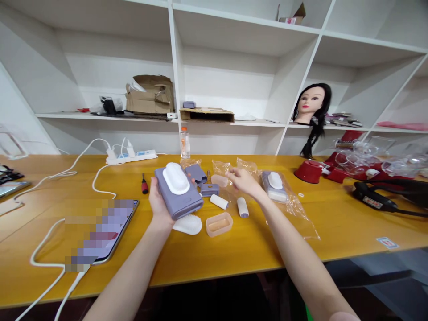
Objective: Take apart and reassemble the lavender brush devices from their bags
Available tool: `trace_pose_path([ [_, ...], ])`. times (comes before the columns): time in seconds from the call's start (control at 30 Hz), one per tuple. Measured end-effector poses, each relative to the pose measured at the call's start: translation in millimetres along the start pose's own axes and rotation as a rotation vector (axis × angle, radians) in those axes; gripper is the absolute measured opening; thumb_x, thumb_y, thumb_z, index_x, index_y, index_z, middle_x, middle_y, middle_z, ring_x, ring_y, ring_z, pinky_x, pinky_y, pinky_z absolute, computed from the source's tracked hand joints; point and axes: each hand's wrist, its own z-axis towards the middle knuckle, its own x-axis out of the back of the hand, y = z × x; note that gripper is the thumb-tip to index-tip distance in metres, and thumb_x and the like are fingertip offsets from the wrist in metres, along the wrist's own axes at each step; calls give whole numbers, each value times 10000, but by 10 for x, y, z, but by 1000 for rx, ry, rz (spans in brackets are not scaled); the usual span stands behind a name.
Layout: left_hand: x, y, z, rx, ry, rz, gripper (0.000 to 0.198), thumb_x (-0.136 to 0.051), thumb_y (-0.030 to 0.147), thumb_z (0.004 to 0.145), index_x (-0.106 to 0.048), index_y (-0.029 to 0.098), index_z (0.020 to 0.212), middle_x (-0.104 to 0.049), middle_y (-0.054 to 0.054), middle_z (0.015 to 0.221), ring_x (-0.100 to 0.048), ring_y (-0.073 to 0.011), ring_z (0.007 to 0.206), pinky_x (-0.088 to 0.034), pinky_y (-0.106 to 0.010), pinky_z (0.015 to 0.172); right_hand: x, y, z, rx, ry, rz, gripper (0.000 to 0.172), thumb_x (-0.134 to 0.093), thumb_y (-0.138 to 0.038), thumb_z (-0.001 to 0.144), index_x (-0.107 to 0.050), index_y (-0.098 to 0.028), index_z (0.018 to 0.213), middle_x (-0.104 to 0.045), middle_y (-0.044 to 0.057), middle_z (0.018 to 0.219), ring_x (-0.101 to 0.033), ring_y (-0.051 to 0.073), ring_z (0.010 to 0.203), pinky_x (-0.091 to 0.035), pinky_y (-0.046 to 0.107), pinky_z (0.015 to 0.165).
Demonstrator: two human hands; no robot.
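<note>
My left hand [159, 203] is closed around a grey-purple plastic case [182, 198] with a white oval bristled pad [176, 178] on its upper face, and holds it tilted above the table. My right hand [246, 182] reaches over the small parts with fingers bent and a little apart, nothing visible between them. Closest to its fingertips lies a small translucent tub [220, 180]. Around them are grey-purple case pieces [209, 190], a coil spring [209, 177], two white rollers [219, 202], a peach-coloured open tub [219, 224] and another white oval pad [189, 224].
A second grey-purple case [274, 186] lies on clear plastic film at the right. Left are a red-handled screwdriver [144, 185], a tablet [113, 232] with cables and a power strip [133, 157]. A bottle [185, 143] stands behind; red devices [308, 172] sit far right.
</note>
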Motion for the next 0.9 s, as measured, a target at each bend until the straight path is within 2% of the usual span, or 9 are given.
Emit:
trace_pose_path([
  [0.13,92,38,79,-45,22,-27,660,-285,613,817,-572,119,1148,-662,-180,957,-643,-314,880,-502,-494,760,-84,139,-3,33,-110,-82,247,-501,-315,810,-575,-141,968,-631,24,681,-583,135,572,-382,228,554],
  [0.27,109,-1,88,-34,14,20,658,-336,625,796,-575,115,1136,-675,-162,915,-652,-301,854,-509,-474,760,-315,101,-59,127,-181,-160,224,-616,-274,705,-612,-182,909,-665,43,838,-609,172,749,-371,228,588],
  [0.37,67,-36,48,19,-21,104,579,-442,550,779,-570,120,1145,-685,-136,902,-659,-293,835,-514,-460,764,-476,44,-96,145,-212,-231,286,-691,-287,619,-616,-168,867,-661,91,887,-612,223,778,-358,252,576],
  [0.43,38,-49,17,43,-51,149,509,-486,463,774,-568,130,1150,-690,-121,918,-659,-288,856,-516,-443,776,-532,21,-116,144,-208,-261,313,-696,-231,594,-610,-153,885,-656,120,912,-613,243,790,-355,260,576],
  [0.53,16,-49,-25,81,-114,187,482,-491,390,762,-564,132,1163,-690,-120,967,-650,-293,908,-515,-427,788,-500,12,-128,160,-184,-246,267,-637,-175,632,-603,-153,896,-657,113,899,-610,226,769,-357,259,577],
  [0.63,18,-26,-59,149,-233,212,511,-487,381,750,-548,143,1198,-679,-125,1026,-639,-305,944,-514,-422,783,-344,13,-112,185,-126,-190,217,-551,-180,711,-592,-172,923,-654,72,900,-597,185,774,-377,250,617],
  [0.7,28,-5,-79,267,-343,242,541,-494,412,743,-539,149,1214,-665,-135,1067,-632,-321,955,-517,-421,758,-208,9,-99,189,-34,-40,235,-511,-175,733,-579,-172,958,-644,48,896,-582,156,764,-394,244,645],
  [0.8,61,16,-105,489,-487,299,597,-527,462,709,-539,144,1214,-662,-145,1074,-633,-341,939,-517,-420,724,-17,-23,-124,194,110,459,289,-529,-222,731,-555,-157,1012,-601,7,760,-552,131,666,-416,246,613],
  [0.9,124,21,-126,667,-568,380,627,-588,446,649,-559,113,1179,-687,-150,995,-646,-342,885,-517,-404,703,104,-109,-232,254,43,829,401,-548,-255,740,-518,-192,1135,-530,-48,613,-489,105,537,-376,221,516],
])
